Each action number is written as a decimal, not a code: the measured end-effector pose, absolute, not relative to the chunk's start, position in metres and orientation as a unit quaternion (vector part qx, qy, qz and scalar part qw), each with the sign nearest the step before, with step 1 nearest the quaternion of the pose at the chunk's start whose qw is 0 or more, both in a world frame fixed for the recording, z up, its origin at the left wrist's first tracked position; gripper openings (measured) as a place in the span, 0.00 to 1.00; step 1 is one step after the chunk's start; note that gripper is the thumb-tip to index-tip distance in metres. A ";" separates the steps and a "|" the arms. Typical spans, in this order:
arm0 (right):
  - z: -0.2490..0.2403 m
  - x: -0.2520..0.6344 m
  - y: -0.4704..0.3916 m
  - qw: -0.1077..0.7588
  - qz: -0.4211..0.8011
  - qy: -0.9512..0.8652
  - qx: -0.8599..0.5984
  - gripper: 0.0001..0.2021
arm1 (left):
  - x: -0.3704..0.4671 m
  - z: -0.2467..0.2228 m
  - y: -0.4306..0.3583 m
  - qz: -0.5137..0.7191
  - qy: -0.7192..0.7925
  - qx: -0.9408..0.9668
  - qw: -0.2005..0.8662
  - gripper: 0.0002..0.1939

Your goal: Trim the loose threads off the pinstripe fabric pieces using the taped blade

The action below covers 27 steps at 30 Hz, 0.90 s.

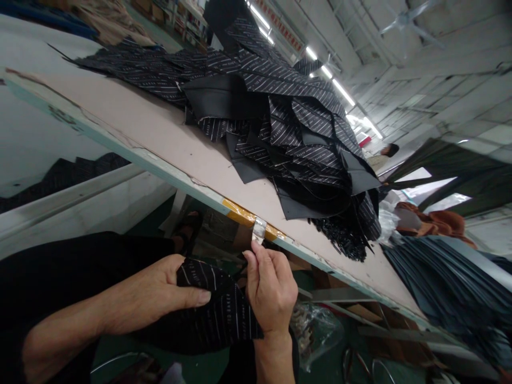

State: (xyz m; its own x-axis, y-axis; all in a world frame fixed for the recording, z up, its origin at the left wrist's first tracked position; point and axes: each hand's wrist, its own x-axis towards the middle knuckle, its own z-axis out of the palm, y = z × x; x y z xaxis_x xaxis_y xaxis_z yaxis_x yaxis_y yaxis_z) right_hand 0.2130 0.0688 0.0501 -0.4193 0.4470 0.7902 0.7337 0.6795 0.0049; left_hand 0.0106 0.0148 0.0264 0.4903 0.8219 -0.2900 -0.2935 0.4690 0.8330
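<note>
1. Below the table's (140,114) taped near edge, holding the striped black cloth (216,304) over the lap with the left hand (164,285), pressing the thumb flat on its printed face, curling the other fingers out of sight underneath, spread or closed impossible to tell.
2. Reaching the right hand (274,282) to the silvery tab (260,229) on the yellow tape (238,210), bringing thumb and forefinger together at its lower end, apparently pinching it; folding the other fingers palmward.
3. Crowding the cloth's corner against the right wrist, so probably risking a crease or snag through pulling the hands apart.
4. Possibly risking a loosened tab by tugging hard, or a nicked fingertip if sharp-edged.
5. Farther out, facing the heaped striped pieces (280,117); perhaps risking a slide by bumping the table.
</note>
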 end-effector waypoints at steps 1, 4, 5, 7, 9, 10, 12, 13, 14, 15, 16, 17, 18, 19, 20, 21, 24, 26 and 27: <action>0.051 0.213 0.068 0.402 -0.171 -0.825 -0.359 0.07 | 0.010 0.026 0.015 0.356 0.357 0.372 0.780 0.10; 0.053 0.213 0.066 0.406 -0.130 -0.832 -0.356 0.07 | 0.009 0.025 0.015 0.353 0.351 0.389 0.775 0.09; 0.053 0.213 0.066 0.406 -0.120 -0.834 -0.354 0.07 | 0.009 0.025 0.014 0.353 0.349 0.392 0.774 0.08; 0.054 0.212 0.064 0.409 -0.115 -0.833 -0.355 0.07 | 0.009 0.025 0.014 0.354 0.349 0.388 0.776 0.08; 0.054 0.211 0.064 0.410 -0.117 -0.829 -0.363 0.07 | 0.009 0.026 0.014 0.352 0.356 0.376 0.780 0.10; 0.054 0.210 0.064 0.410 -0.119 -0.826 -0.370 0.06 | 0.009 0.026 0.013 0.350 0.358 0.373 0.781 0.11; 0.055 0.210 0.063 0.409 -0.125 -0.819 -0.383 0.06 | 0.010 0.026 0.013 0.348 0.358 0.373 0.782 0.12; 0.055 0.210 0.064 0.408 -0.128 -0.817 -0.386 0.06 | 0.010 0.026 0.013 0.347 0.358 0.375 0.781 0.12; 0.056 0.209 0.064 0.408 -0.132 -0.816 -0.387 0.07 | 0.010 0.026 0.013 0.347 0.360 0.377 0.780 0.12; 0.056 0.209 0.064 0.407 -0.135 -0.817 -0.385 0.07 | 0.010 0.026 0.013 0.345 0.363 0.379 0.778 0.12; 0.057 0.209 0.065 0.406 -0.137 -0.819 -0.381 0.07 | 0.010 0.026 0.014 0.342 0.367 0.380 0.777 0.11; 0.057 0.209 0.065 0.404 -0.140 -0.822 -0.377 0.07 | 0.010 0.026 0.014 0.342 0.371 0.379 0.776 0.11; 0.057 0.209 0.065 0.401 -0.141 -0.823 -0.376 0.08 | 0.010 0.026 0.014 0.343 0.373 0.377 0.775 0.12; 0.057 0.209 0.066 0.400 -0.142 -0.824 -0.377 0.08 | 0.010 0.027 0.014 0.346 0.374 0.375 0.774 0.12; 0.058 0.209 0.066 0.398 -0.142 -0.823 -0.380 0.08 | 0.009 0.027 0.014 0.349 0.373 0.375 0.774 0.12; 0.058 0.208 0.066 0.397 -0.142 -0.821 -0.384 0.08 | 0.009 0.027 0.015 0.351 0.371 0.376 0.773 0.12; 0.060 0.206 0.066 0.387 -0.142 -0.817 -0.403 0.10 | 0.010 0.027 0.015 0.352 0.371 0.376 0.773 0.11; 0.061 0.206 0.067 0.378 -0.139 -0.818 -0.410 0.11 | 0.010 0.026 0.014 0.351 0.371 0.366 0.778 0.11; 0.061 0.206 0.068 0.377 -0.136 -0.819 -0.410 0.11 | 0.010 0.025 0.013 0.351 0.371 0.361 0.780 0.11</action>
